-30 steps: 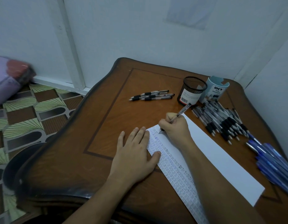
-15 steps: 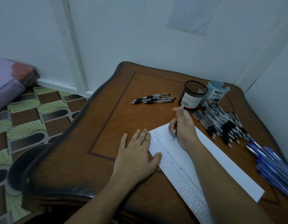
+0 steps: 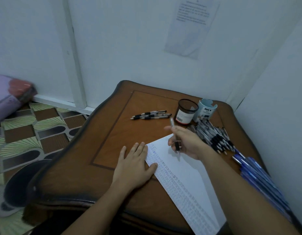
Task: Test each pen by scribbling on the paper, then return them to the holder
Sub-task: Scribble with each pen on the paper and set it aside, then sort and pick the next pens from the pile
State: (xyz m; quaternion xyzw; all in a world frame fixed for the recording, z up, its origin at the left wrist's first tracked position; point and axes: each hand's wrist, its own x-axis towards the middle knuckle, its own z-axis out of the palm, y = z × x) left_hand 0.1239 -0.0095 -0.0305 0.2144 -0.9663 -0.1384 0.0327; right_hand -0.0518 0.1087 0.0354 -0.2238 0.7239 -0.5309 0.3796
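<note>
**A lightly held pen, close to a crowded pile**

The main risk is the pen slipping. The right hand holds it only part-way along the barrel with loosely curled fingers, and the forefinger is stretched out (blurred, so the exact contact is hard to read). A drop could roll it into the pile of black-grip pens just to the right, mixing a tested pen with the others. A hurried reach to the mesh holder at the far side could clip its rim and tip it. It could also brush the white cup beside it.

The right hand hangs over the far end of the paper, palm turned left. The pen points near-and-down, and I cannot tell whether its tip touches the sheet. The left hand lies flat with straight fingers on the table and its thumb on the paper's left edge. If it lifts, the sheet may slide.
</note>
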